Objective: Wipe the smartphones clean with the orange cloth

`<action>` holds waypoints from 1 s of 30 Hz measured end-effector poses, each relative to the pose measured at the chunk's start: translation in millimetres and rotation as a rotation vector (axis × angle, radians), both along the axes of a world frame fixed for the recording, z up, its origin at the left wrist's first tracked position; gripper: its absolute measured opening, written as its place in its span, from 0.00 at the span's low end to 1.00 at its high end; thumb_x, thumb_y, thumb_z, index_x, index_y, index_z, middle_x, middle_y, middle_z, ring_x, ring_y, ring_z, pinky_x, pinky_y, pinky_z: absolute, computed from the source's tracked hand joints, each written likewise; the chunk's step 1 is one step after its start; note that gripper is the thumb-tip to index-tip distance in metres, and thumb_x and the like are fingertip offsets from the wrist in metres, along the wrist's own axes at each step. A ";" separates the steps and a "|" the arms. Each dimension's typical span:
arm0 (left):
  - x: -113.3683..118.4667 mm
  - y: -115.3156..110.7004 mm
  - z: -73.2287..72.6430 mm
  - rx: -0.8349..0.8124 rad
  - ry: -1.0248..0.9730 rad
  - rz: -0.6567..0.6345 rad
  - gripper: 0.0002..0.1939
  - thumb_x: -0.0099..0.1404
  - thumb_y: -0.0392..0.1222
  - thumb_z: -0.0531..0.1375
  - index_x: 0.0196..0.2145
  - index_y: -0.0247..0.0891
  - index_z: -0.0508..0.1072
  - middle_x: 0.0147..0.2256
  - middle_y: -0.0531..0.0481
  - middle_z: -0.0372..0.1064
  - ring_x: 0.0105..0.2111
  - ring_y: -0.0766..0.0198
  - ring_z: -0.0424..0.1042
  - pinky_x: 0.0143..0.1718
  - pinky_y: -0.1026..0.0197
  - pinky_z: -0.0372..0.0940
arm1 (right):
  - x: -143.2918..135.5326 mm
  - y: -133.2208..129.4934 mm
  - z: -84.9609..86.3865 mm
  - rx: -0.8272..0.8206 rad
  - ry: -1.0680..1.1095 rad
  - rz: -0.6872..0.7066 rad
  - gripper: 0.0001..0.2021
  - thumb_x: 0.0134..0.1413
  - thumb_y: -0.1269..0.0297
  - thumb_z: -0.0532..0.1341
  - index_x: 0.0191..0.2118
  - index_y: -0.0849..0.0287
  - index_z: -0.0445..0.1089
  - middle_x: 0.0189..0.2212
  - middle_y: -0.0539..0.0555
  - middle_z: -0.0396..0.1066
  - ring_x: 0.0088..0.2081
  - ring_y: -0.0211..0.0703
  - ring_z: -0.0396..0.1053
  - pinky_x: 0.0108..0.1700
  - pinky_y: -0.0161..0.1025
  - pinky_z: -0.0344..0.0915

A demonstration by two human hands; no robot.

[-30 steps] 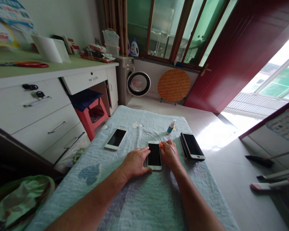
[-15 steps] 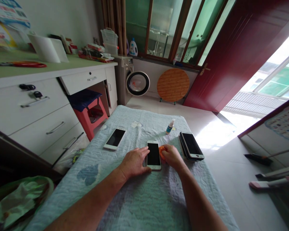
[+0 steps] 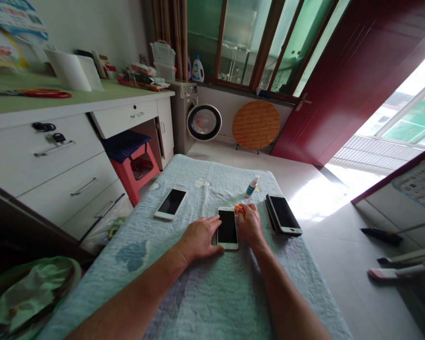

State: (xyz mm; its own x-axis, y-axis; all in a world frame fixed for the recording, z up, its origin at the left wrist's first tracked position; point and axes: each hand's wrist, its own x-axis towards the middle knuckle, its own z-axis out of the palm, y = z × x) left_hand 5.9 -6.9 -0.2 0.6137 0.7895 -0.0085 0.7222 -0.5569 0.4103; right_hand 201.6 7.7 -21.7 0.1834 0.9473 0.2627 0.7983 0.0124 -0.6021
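No text can be read. Print too small or blurred to make out shows on the small clear spray bottle with a blue label (image 3: 250,188), the blue-and-white printed sheet (image 3: 19,18) at upper left and the pale patterned sheet (image 3: 420,183) at right.

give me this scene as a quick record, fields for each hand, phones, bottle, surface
left hand: fingers on the left edge of the middle phone
right hand: holds an orange cloth at that phone's right edge
other phones: white one at left, stack at right
bottle: small spray bottle, upright
surface: pale blue quilted cover
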 end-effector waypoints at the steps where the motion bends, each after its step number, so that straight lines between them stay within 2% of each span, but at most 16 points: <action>1: 0.1 0.1 -0.2 0.002 0.001 0.000 0.39 0.52 0.55 0.66 0.58 0.32 0.67 0.61 0.39 0.59 0.58 0.45 0.64 0.59 0.51 0.60 | 0.3 0.0 0.4 -0.035 -0.028 0.009 0.15 0.56 0.70 0.52 0.42 0.63 0.75 0.37 0.58 0.69 0.38 0.42 0.67 0.42 0.33 0.61; 4: 0.4 0.5 -0.9 0.004 0.002 -0.003 0.40 0.52 0.56 0.66 0.58 0.33 0.67 0.61 0.39 0.59 0.58 0.45 0.64 0.59 0.50 0.60 | 0.7 0.2 3.2 -0.151 -0.112 0.037 0.14 0.56 0.70 0.53 0.40 0.62 0.76 0.34 0.57 0.71 0.37 0.42 0.67 0.41 0.33 0.59; 8: 0.5 0.8 -1.0 -0.003 -0.003 -0.014 0.39 0.53 0.57 0.65 0.58 0.33 0.67 0.62 0.38 0.59 0.58 0.44 0.64 0.58 0.49 0.60 | 1.0 -1.0 10.2 -0.246 -0.166 0.033 0.13 0.55 0.71 0.54 0.39 0.62 0.76 0.35 0.58 0.74 0.38 0.42 0.69 0.39 0.33 0.57; 14: -0.1 0.1 -0.3 -0.001 0.002 -0.008 0.39 0.53 0.56 0.66 0.58 0.34 0.66 0.62 0.38 0.59 0.58 0.44 0.64 0.58 0.49 0.60 | 3.0 -9.0 22.7 -0.323 -0.108 0.097 0.14 0.53 0.71 0.54 0.37 0.62 0.77 0.34 0.58 0.76 0.36 0.42 0.70 0.36 0.32 0.56; 18: -0.1 -0.5 0.2 -0.005 0.011 -0.005 0.40 0.53 0.57 0.65 0.59 0.33 0.66 0.62 0.38 0.58 0.58 0.44 0.64 0.58 0.50 0.60 | 5.8 -14.2 27.4 -0.354 -0.084 0.118 0.13 0.49 0.71 0.55 0.34 0.63 0.77 0.30 0.56 0.76 0.32 0.40 0.69 0.33 0.32 0.56; 24: 0.5 1.0 -1.0 0.003 0.018 -0.008 0.40 0.53 0.57 0.65 0.59 0.33 0.66 0.62 0.38 0.58 0.59 0.45 0.63 0.60 0.51 0.58 | 8.2 -17.6 26.0 -0.352 -0.104 0.119 0.11 0.47 0.71 0.57 0.33 0.62 0.77 0.27 0.55 0.74 0.31 0.40 0.67 0.32 0.32 0.54; 30: 0.3 1.1 -1.5 0.003 0.010 -0.008 0.40 0.52 0.56 0.66 0.58 0.33 0.67 0.62 0.38 0.58 0.58 0.46 0.63 0.60 0.50 0.59 | 1.9 -5.9 12.3 -0.236 -0.103 0.009 0.13 0.52 0.71 0.55 0.36 0.62 0.76 0.34 0.57 0.75 0.37 0.42 0.70 0.37 0.32 0.57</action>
State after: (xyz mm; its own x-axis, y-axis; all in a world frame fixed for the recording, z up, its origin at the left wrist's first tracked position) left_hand 6.2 -5.8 -1.7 0.6203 0.7843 -0.0124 0.7214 -0.5641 0.4018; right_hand 203.5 1.8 -9.4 0.1588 0.9860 0.0509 0.8558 -0.1118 -0.5051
